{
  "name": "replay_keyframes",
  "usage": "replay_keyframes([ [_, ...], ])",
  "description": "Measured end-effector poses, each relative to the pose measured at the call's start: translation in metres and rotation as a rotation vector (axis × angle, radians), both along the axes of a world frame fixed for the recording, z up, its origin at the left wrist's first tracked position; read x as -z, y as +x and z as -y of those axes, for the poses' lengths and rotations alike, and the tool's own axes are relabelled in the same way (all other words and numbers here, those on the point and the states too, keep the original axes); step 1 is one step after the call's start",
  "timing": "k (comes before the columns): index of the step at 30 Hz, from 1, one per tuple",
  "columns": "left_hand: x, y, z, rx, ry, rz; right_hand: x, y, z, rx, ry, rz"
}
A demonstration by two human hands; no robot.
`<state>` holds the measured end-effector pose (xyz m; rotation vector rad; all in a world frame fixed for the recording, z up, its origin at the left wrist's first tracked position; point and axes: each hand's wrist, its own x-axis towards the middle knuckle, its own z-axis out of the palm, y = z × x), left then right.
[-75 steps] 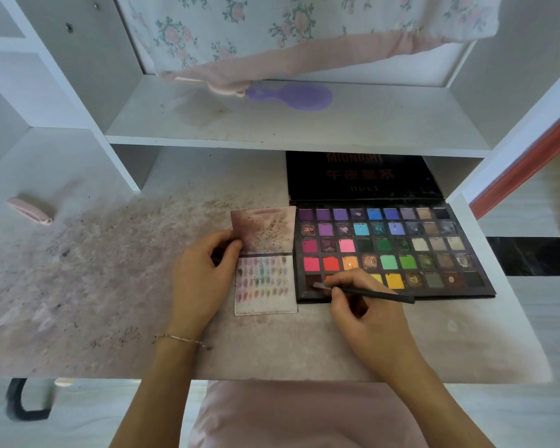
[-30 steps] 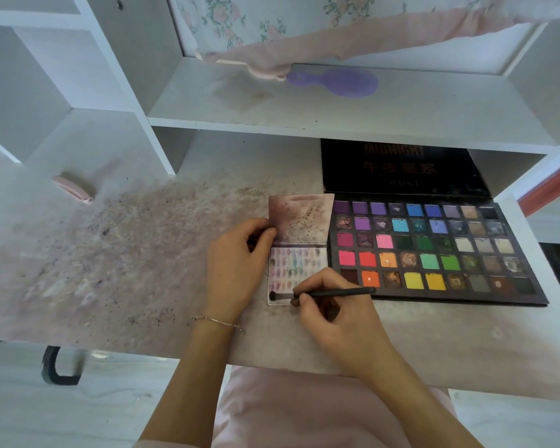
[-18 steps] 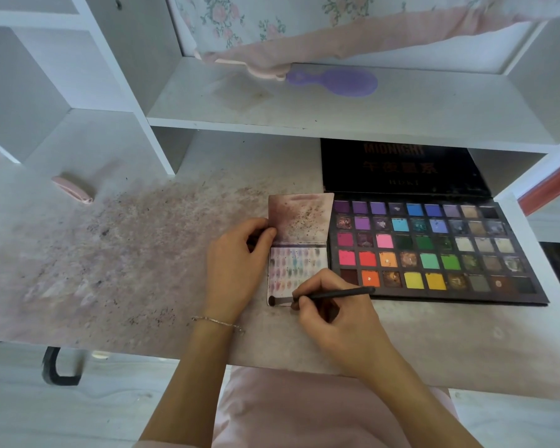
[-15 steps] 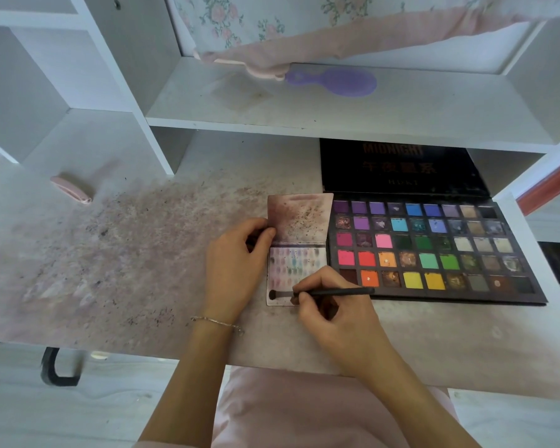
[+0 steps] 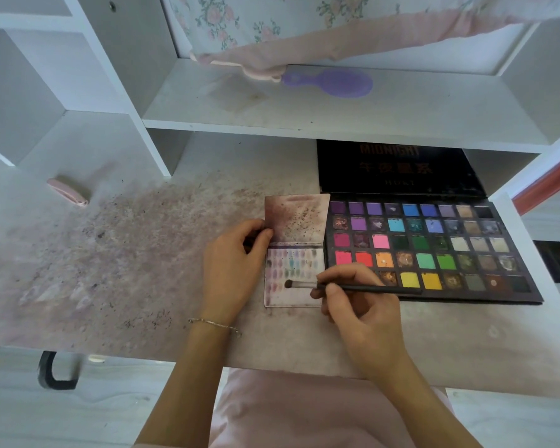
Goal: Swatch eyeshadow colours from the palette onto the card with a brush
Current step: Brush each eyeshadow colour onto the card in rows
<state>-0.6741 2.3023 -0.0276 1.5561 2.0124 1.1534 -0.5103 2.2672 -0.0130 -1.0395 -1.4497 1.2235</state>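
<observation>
Right hand (image 5: pixel 362 305) pinching brush (image 5: pixel 353 287), tip on swatch card (image 5: pixel 293 276), left hand (image 5: pixel 233 263) holding card's edge, open palette (image 5: pixel 430 247) just beside, stained desk (image 5: pixel 126 260).

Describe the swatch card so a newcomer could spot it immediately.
On the stained desk, find the big open eyeshadow palette. The swatch card lies against its left edge: a small pale folded card, its lower panel covered in rows of faint colour dabs.

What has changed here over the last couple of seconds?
The right hand carried the brush from the palette's bottom-left pans leftward onto the swatch card; its tip now rests over the card's lower rows. The grip on the brush never changed. The left hand kept holding the card's left edge, and the palette stayed put.
</observation>
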Motion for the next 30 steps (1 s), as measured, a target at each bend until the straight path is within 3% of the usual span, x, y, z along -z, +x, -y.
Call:
replay_keyframes([
  [10,-0.001,-0.001,0.000,0.013,-0.007,0.000,-0.002,0.045,-0.018,0.207,0.168,0.151],
  [16,-0.001,0.000,0.001,0.015,0.003,0.005,0.006,0.055,-0.020,0.306,0.155,0.283],
  [30,-0.003,0.001,0.002,0.014,-0.008,0.014,0.003,0.054,-0.019,0.227,0.160,0.340],
])
